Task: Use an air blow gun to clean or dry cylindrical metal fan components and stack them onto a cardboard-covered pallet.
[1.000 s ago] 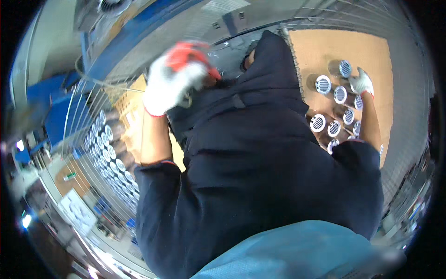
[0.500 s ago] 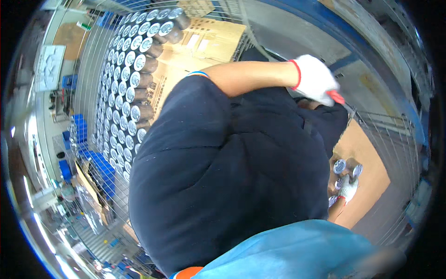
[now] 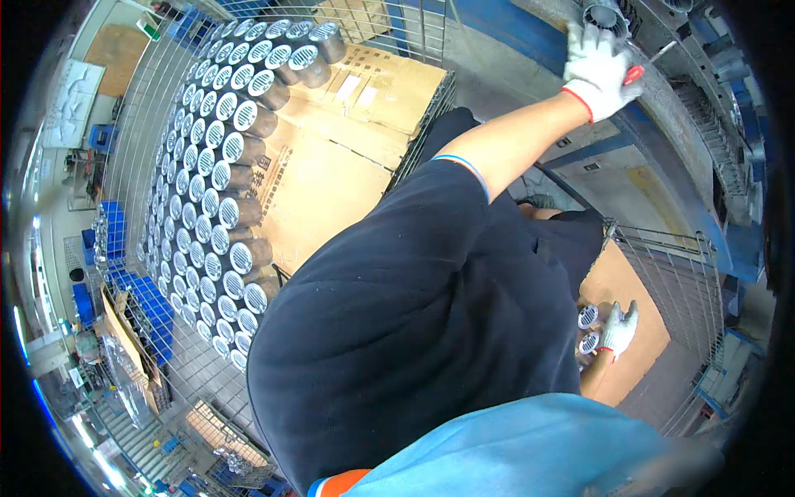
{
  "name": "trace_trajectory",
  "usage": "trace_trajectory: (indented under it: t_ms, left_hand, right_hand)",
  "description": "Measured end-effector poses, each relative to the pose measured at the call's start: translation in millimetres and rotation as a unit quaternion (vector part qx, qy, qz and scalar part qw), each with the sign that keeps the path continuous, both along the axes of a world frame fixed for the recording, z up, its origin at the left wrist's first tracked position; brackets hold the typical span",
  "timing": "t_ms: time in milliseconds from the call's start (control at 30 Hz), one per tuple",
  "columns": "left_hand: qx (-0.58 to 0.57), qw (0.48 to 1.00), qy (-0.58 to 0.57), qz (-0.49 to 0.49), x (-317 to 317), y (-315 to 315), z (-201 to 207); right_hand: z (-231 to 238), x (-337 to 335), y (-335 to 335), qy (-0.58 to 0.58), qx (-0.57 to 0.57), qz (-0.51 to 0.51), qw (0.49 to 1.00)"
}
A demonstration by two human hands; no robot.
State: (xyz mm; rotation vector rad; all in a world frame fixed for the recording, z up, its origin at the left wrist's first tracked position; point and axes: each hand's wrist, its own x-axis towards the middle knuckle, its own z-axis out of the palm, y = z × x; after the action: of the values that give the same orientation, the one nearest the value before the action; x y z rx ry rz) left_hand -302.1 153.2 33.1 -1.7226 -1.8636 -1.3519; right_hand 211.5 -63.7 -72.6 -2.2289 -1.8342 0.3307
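The left hand (image 3: 600,66), in a white glove with a red palm, is reaching far up to the grey ledge (image 3: 662,99). Its fingers are curling shut, but I cannot tell whether they are pinching the thin metal rod (image 3: 662,54) beside them or just pressing on the ledge. The right hand (image 3: 619,327), also gloved, is hanging with its fingers spread and holding nothing. It is just beside two small slotted metal cans (image 3: 587,328) standing on the brown cardboard (image 3: 621,273) in the small wire cage (image 3: 687,282).

Against half a second ago, the left arm is stretching further out and higher. The right hand is staying by the same cans, so nothing new is being lifted from that cage. The whole view is also swinging round, and the big stack of cans (image 3: 224,190) in the large wire cage (image 3: 149,124) is now filling the left side.

The dark shirt (image 3: 414,331) is blocking most of the middle, hiding both elbows and the floor between the cages. The left fingertips are turning away from view, and another can (image 3: 603,15) above them is being cut off by the rim.
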Motion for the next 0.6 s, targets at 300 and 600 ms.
trace_trajectory:
  t_ms: [300, 600]
  left_hand:
    - [0.088, 0.996, 0.003, 0.031, -113, -152, -55]
    - [-0.002, 0.836, -0.304, 0.457, -370, -317, -168]
  right_hand:
    - [-40, -3, -5, 0.007, -0.029, -0.001, 1.000]
    - [-30, -11, -16, -0.019, -0.062, -0.090, 0.994]
